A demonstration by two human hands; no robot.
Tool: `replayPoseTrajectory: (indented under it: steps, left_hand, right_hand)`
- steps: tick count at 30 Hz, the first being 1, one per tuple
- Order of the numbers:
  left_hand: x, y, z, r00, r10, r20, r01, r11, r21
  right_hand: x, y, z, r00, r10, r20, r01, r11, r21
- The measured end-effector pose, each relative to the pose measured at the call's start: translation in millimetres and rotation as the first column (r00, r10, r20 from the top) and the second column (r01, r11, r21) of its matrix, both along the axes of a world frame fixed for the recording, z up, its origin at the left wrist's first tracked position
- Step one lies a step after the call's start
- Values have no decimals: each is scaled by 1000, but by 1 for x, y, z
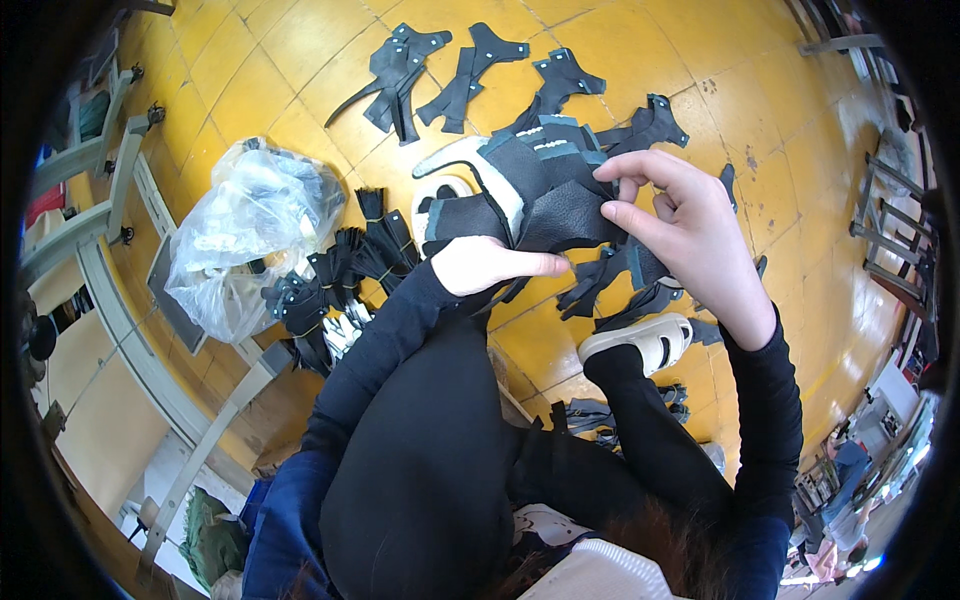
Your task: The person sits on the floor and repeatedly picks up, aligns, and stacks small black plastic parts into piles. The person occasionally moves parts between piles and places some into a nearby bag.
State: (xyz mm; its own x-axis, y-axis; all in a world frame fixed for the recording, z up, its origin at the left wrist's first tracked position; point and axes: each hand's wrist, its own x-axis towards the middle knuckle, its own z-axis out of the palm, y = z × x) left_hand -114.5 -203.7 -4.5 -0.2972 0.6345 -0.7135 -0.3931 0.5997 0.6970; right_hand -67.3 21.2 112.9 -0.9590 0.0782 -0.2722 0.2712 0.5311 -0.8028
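Note:
A stack of black leather pieces [567, 212], some with pale fuzzy undersides and bluish edges, is held above the floor in front of my knees. Gripping its near left side is my left hand [485, 266], the thumb laid across the lower edge and the other fingers hidden beneath. At the stack's right edge my right hand [680, 205] has its fingers bent, with thumb and forefinger tips against the leather, a small gap showing between them.
Cut black pieces [487, 70] lie in groups across the yellow tiled floor [720, 70]. A clear plastic bag [255, 235] sits at left, beside tied bundles of black strips [380, 245]. Metal frames [110, 210] line the left side. My sandalled foot [640, 345] is at right.

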Motion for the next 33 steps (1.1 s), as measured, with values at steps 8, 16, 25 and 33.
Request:
replayPoseTrajectory:
  steps: [8,16,25,33]
  left_hand:
    - [-5,12,19,978,44,203,-110,939,326]
    - [-12,20,41,957,-48,-285,169,893,418]
    - [-4,14,15,235,-81,-969,379,925,14]
    - [-11,23,22,312,-175,-934,163,978,-128]
  right_hand:
    - [-2,-6,2,992,-39,-124,38,999,-10]
    - [-6,-8,8,969,25,-244,-7,997,74]
    - [2,-5,-1,999,26,22,-25,999,-44]
    - [6,-15,-27,963,-207,172,258,890,-375]
